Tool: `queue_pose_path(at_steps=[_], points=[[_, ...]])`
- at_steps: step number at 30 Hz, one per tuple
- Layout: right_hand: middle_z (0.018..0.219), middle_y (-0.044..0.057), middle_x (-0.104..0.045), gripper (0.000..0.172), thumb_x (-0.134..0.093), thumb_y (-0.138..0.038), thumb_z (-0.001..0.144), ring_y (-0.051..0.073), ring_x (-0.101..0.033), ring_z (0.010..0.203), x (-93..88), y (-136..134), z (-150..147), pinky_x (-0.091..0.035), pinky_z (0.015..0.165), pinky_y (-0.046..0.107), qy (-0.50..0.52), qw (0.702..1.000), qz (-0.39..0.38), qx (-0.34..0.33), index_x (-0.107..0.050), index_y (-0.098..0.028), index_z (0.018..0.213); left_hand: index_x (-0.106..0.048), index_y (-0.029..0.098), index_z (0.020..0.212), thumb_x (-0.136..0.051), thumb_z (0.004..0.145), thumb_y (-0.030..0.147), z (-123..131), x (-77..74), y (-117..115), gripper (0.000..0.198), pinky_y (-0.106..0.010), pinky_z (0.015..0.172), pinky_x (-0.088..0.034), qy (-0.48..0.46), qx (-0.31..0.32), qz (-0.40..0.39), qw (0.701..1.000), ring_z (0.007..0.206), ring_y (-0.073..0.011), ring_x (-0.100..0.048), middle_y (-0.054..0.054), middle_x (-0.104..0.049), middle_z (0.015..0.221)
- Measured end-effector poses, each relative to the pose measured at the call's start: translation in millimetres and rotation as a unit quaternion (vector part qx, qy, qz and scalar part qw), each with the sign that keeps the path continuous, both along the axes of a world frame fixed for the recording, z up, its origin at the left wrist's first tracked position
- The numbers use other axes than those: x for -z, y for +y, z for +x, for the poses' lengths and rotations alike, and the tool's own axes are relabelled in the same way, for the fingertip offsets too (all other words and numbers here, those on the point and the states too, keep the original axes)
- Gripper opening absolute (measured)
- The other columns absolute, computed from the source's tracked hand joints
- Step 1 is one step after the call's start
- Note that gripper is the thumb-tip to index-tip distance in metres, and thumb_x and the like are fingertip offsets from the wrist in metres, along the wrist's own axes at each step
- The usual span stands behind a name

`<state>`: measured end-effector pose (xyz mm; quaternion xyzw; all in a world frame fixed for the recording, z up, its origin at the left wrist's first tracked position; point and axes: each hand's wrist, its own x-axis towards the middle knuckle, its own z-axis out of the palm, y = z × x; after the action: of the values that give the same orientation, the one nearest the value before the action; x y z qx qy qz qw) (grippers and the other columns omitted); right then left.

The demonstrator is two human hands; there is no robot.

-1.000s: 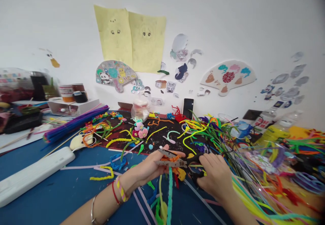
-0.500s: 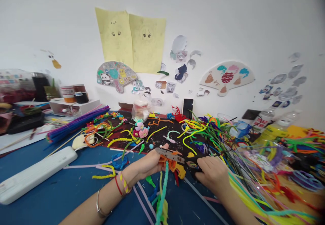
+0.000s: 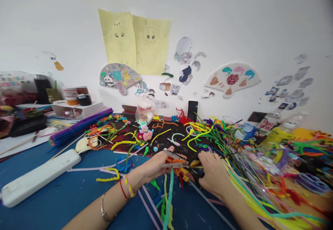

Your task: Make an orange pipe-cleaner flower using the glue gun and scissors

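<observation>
My left hand is closed on a small bundle of pipe cleaners, with an orange twist at the fingertips and a teal strand hanging toward me. My right hand grips the black handles of a pair of scissors. The grey blades are spread on either side of the orange twist, right beside my left thumb. Both hands hover just above the blue table, at the near edge of a black mat.
A long white box lies at the left. Beyond it is a bundle of purple stems. Loose pipe cleaners cover the mat, and a big tangled heap fills the right. A jar, a phone and a yellow bottle stand near the wall.
The scissor blades closed on the orange twist half a second ago and are spread again now. Both hands drifted slightly away from me, and the teal strand swung a little.
</observation>
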<state>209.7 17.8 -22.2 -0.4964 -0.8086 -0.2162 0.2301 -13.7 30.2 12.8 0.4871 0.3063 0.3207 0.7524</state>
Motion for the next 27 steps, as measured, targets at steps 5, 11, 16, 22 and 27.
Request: queue_pose_path(at_steps=[5,11,16,22,27], points=[[0.088,0.009,-0.057,0.027,-0.057,-0.027,0.061,0.025,-0.047,0.084,0.7,0,0,-0.030,0.074,0.035,-0.015,1.000,-0.016,0.021,-0.052,-0.017,0.086,-0.067,0.013,0.100,-0.049,0.081,0.051,0,-0.4,0,0.046,-0.021,0.063,-0.040,0.016,-0.026,-0.009,1.000,0.090,-0.0198,-0.062,-0.012,-0.068,0.105],[0.069,0.004,-0.055,0.013,-0.050,-0.013,0.057,0.020,-0.045,0.070,-1.7,-1,4,-0.029,0.067,0.033,-0.023,0.999,0.005,0.028,-0.050,-0.019,0.069,-0.068,0.012,0.091,-0.054,0.079,0.044,3,14.8,8,0.037,-0.025,0.063,-0.042,-0.061,-0.025,-0.038,0.997,0.072,-0.0163,-0.061,-0.010,-0.070,0.089],[0.057,0.003,-0.050,0.008,-0.047,-0.012,0.055,0.018,-0.040,0.061,1.5,0,9,-0.026,0.060,0.031,-0.020,0.997,0.070,0.006,-0.048,-0.020,0.058,-0.064,0.011,0.074,-0.062,0.075,0.031,5,24.9,14,0.020,-0.023,0.055,-0.042,-0.104,-0.022,-0.064,0.992,0.056,-0.0117,-0.056,-0.007,-0.067,0.071],[0.048,0.001,-0.045,0.015,-0.046,-0.011,0.062,0.017,-0.038,0.055,6.7,1,14,-0.024,0.058,0.030,-0.034,0.994,0.106,-0.018,-0.045,-0.020,0.050,-0.061,0.014,0.079,-0.056,0.081,0.035,7,18.4,12,0.022,-0.025,0.055,-0.046,-0.081,-0.038,-0.086,0.992,0.056,-0.0135,-0.059,-0.006,-0.067,0.071],[0.056,0.001,-0.052,0.009,-0.051,-0.019,0.070,0.017,-0.044,0.057,1.3,1,9,-0.026,0.061,0.029,-0.016,0.997,0.070,-0.011,-0.049,-0.020,0.061,-0.062,0.011,0.080,-0.052,0.083,0.039,7,13.1,10,0.030,-0.025,0.059,-0.047,-0.071,-0.022,-0.096,0.993,0.061,-0.0146,-0.062,-0.009,-0.069,0.076]])
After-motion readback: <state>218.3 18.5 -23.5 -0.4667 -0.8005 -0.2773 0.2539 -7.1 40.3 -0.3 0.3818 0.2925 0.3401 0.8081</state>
